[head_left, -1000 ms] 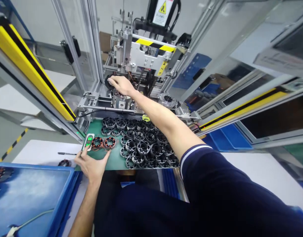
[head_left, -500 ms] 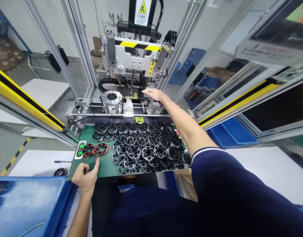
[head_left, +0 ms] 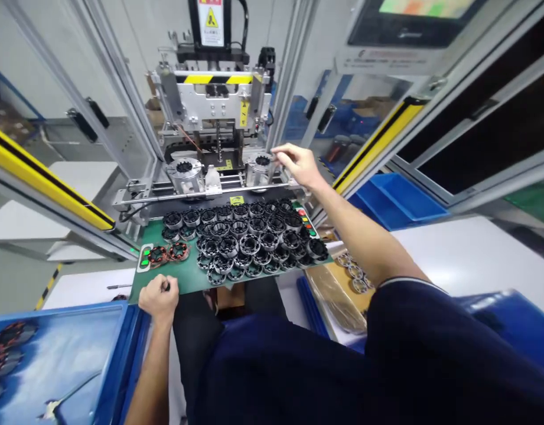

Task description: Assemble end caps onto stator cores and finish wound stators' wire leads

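Observation:
My right hand (head_left: 299,165) is beside the right cylindrical metal fixture (head_left: 259,173), its fingers loosely bent and no part visible in them. Its fingertips are close to the fixture's rim; whether they touch I cannot tell. A black slotted stator core (head_left: 263,160) sits in the top of that fixture. The left fixture (head_left: 184,177) also has a black core (head_left: 183,167) in it. My left hand (head_left: 159,297) is closed in a fist at the near left edge of the green mat (head_left: 194,284). Just beyond it lie two stators wound with copper wire (head_left: 178,252), beside a green-button panel (head_left: 145,258).
Rows of stacked stator cores (head_left: 249,244) cover much of the mat. A red and green button panel (head_left: 305,222) is at its right. Yellow-black guard posts (head_left: 378,144) flank the machine (head_left: 214,100). Blue trays (head_left: 398,200) stand right, another blue tray (head_left: 63,348) left.
My right hand has drawn off the top of the right fixture to its right side, uncovering the core. My left hand's raised finger has folded into a fist. The view has turned right.

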Motion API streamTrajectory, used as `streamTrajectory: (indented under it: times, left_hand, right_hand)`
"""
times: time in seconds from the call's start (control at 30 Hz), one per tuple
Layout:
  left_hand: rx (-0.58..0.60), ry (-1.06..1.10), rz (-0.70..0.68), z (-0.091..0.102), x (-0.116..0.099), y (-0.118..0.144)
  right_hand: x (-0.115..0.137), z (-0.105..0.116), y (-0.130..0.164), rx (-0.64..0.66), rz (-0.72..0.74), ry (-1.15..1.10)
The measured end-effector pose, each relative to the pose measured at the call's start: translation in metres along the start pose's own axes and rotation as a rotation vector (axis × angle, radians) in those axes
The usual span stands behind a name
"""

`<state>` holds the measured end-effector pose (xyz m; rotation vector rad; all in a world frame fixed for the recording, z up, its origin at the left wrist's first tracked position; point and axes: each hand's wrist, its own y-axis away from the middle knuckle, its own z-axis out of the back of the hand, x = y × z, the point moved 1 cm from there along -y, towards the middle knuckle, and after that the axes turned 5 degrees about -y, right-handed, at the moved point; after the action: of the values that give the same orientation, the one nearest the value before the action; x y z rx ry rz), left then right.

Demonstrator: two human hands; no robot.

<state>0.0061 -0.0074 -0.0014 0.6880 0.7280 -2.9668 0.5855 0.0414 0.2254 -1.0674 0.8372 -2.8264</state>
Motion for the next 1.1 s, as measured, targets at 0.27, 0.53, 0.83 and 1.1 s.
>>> streamTrajectory:
  times: [0.27, 0.53, 0.83, 1.1]
  left_hand:
    - [-0.017, 0.058, -0.099, -0.007, 0.011, 0.000]
    - [-0.077, 0.106, -0.134, -0.002, 0.004, -0.004]
    - [-0.111, 0.053, -0.087, -0.011, 0.009, 0.000]
    - [-0.085, 0.093, -0.064, 0.002, 0.000, 0.001]
  right_hand:
    - [-0.053, 0.045, 0.286, -0.058, -0.326, 0.140]
    - [-0.102, 0.005, 0.331, -0.035, -0.302, 0.164]
    - [-0.093, 0.022, 0.323, 0.089, -0.264, 0.228]
    - [-0.023, 0.171, 0.431, -0.091, -0.538, 0.540]
